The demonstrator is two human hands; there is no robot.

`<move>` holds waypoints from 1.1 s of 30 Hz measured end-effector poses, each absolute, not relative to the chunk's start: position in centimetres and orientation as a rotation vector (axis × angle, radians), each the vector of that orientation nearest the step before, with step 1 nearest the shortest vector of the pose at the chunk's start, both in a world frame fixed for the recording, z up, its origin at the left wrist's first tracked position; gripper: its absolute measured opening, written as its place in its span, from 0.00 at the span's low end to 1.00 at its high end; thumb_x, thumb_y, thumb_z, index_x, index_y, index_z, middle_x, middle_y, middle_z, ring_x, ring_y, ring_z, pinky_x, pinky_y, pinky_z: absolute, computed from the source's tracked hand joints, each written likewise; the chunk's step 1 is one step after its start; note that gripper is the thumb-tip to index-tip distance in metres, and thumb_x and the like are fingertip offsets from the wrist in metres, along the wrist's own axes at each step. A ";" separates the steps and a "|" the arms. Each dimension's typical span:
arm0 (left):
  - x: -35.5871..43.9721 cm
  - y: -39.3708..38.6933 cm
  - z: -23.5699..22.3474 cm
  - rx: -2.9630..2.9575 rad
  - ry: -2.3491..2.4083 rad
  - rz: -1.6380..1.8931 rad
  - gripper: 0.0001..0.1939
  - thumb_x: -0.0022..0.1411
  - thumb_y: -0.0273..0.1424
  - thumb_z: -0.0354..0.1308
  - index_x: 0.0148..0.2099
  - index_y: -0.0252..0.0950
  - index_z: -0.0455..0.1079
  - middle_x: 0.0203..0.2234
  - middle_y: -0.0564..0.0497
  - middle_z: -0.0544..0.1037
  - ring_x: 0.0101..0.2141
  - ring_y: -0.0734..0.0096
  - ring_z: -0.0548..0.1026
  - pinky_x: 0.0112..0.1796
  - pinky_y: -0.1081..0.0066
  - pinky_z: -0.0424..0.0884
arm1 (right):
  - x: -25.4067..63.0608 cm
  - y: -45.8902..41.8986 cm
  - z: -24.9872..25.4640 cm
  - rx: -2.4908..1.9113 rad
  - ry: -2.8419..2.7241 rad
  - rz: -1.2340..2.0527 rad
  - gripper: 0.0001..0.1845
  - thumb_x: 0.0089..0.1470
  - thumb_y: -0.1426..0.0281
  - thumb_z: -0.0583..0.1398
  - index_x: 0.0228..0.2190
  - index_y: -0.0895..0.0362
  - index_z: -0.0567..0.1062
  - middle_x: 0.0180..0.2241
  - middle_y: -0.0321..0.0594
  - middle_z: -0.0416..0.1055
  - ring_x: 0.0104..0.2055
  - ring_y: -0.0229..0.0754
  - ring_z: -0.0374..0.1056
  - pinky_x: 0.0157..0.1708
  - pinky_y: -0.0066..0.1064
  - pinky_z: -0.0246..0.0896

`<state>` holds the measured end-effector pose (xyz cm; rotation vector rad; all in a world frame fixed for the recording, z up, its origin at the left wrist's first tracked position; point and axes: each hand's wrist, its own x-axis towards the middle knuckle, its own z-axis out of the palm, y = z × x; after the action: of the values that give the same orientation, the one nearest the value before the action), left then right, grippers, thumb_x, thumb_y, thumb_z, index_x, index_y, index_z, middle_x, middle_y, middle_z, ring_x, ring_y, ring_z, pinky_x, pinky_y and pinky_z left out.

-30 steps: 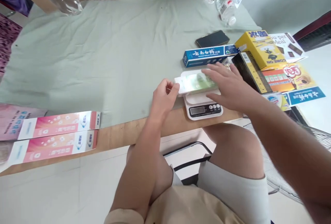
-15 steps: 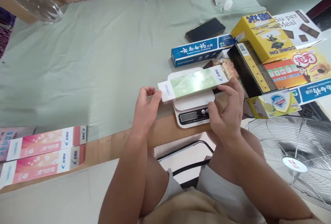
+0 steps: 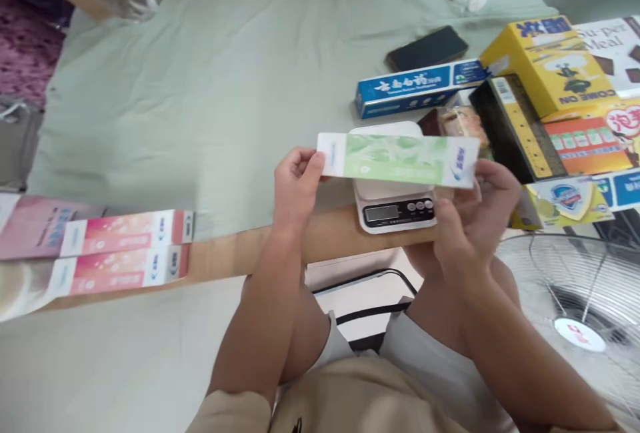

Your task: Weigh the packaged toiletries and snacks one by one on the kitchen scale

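A green and white toothpaste box (image 3: 397, 158) is held level above the white kitchen scale (image 3: 393, 189), its broad printed face turned up to me. My left hand (image 3: 299, 176) pinches the box's left end between thumb and fingers. At the other end, my right hand (image 3: 470, 216) has its fingers behind and under the box, the thumb below its lower edge. Part of the scale's plate is hidden by the box; its dark display and buttons show in front. Behind the scale lies a blue toothpaste box (image 3: 405, 91).
To the right are a yellow box (image 3: 555, 73), a black box (image 3: 520, 129) and a soap box (image 3: 567, 199). A phone (image 3: 427, 48) lies farther back. Two pink toothpaste boxes (image 3: 125, 233) sit at the left edge. A fan (image 3: 575, 313) stands low right.
My right hand has moved from above the green box to grip its right end. The box has been raised off the scale and its face tipped toward me.
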<state>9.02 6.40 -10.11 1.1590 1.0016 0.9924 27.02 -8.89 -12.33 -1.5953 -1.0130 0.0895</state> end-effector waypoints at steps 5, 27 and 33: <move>5.8 5.9 -7.4 1.156 0.990 1.113 0.10 0.65 0.36 0.66 0.32 0.38 0.73 0.28 0.54 0.79 0.31 0.75 0.77 0.32 0.76 0.73 | 24.0 -8.4 -10.1 -1.422 -0.885 0.331 0.33 0.56 0.62 0.67 0.61 0.36 0.68 0.61 0.40 0.66 0.64 0.55 0.69 0.59 0.55 0.73; -15.4 6.2 -5.2 1.175 1.847 0.927 0.04 0.66 0.27 0.59 0.42 0.41 0.70 0.49 0.46 0.76 0.46 0.60 0.77 0.50 0.58 0.75 | 1.5 10.5 -10.2 -1.474 -1.205 1.138 0.23 0.53 0.63 0.66 0.49 0.45 0.67 0.49 0.38 0.72 0.46 0.45 0.75 0.47 0.45 0.77; -14.8 5.4 -5.4 1.263 1.828 0.878 0.10 0.66 0.28 0.60 0.34 0.40 0.62 0.40 0.47 0.70 0.46 0.58 0.73 0.53 0.56 0.73 | 0.9 11.1 -9.5 -1.819 -1.776 0.797 0.23 0.54 0.62 0.64 0.51 0.49 0.73 0.45 0.46 0.77 0.45 0.53 0.72 0.46 0.51 0.71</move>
<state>-14.78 5.41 -5.43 1.2626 1.8282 0.8779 0.94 11.14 -9.47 -1.8186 -1.7765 0.7973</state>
